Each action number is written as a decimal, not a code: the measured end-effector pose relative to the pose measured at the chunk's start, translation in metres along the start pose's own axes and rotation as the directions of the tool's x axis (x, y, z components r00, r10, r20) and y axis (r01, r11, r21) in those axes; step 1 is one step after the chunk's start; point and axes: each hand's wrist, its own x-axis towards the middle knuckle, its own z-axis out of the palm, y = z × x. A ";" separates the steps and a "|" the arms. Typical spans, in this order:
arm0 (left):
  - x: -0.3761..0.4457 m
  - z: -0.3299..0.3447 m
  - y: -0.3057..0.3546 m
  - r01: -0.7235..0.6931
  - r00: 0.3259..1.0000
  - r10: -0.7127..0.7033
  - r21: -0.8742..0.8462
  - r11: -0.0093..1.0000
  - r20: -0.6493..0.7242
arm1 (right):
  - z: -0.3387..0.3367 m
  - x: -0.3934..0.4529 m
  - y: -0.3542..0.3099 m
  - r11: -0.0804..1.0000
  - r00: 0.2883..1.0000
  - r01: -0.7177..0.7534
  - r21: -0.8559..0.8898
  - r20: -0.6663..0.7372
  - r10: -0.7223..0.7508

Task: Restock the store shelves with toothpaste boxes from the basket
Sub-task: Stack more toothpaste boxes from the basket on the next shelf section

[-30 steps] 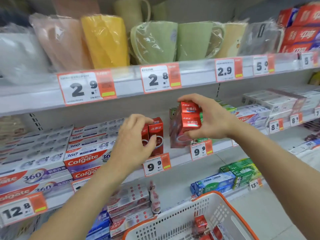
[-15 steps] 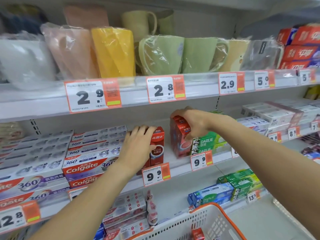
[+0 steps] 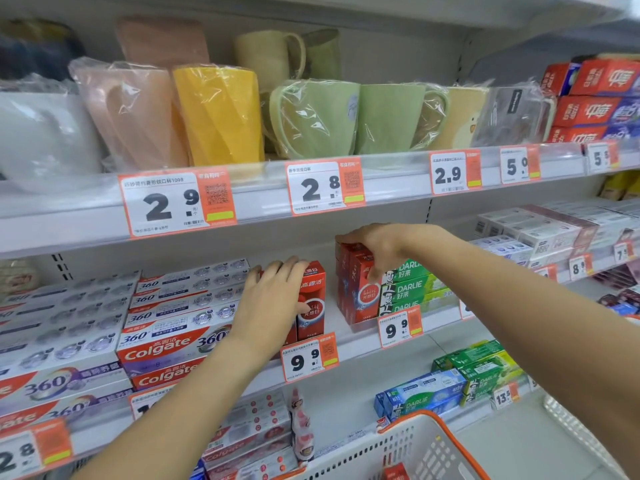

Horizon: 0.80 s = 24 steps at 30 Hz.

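Observation:
Upright red toothpaste boxes (image 3: 358,296) stand on the middle shelf (image 3: 360,336), tight against the green Darlie boxes (image 3: 410,284). My right hand (image 3: 379,245) grips them from above, fingers curled over the top and thumb down the front. To the left stands another red toothpaste box (image 3: 313,299) above a 9.9 price tag (image 3: 309,356). My left hand (image 3: 273,301) holds it, fingers over its top and left side, thumb across the front. The white basket with an orange rim (image 3: 446,436) is at the bottom, with a red box (image 3: 394,472) inside.
Stacked Colgate 360 boxes (image 3: 166,344) fill the shelf to the left of my left hand. Wrapped cups (image 3: 311,119) line the shelf above. More toothpaste boxes (image 3: 533,233) lie to the right. Blue and green Darlie boxes (image 3: 446,386) sit on the lower shelf.
My right hand has carried the red boxes from in front of the shelf down onto it, beside the Darlie boxes. My left hand has stayed on its red box.

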 end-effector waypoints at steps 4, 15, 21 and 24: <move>0.000 0.000 0.002 -0.020 1.000 0.019 0.146 0.989 0.009 | 0.003 -0.007 0.003 0.999 0.995 0.000 0.042 -0.097 0.004; -0.017 -0.012 0.010 -0.115 0.946 0.107 -0.008 0.993 -0.307 | 0.059 -0.075 0.003 0.965 0.762 0.129 0.228 -0.646 0.050; -0.092 0.060 0.072 -0.178 0.977 0.095 -0.477 0.860 -0.192 | 0.202 -0.124 -0.028 0.747 0.612 0.183 0.639 -0.669 0.423; -0.139 0.132 0.102 0.159 0.916 0.079 -0.538 0.828 0.394 | 0.296 -0.126 -0.031 0.574 0.877 -0.153 0.804 -0.157 0.454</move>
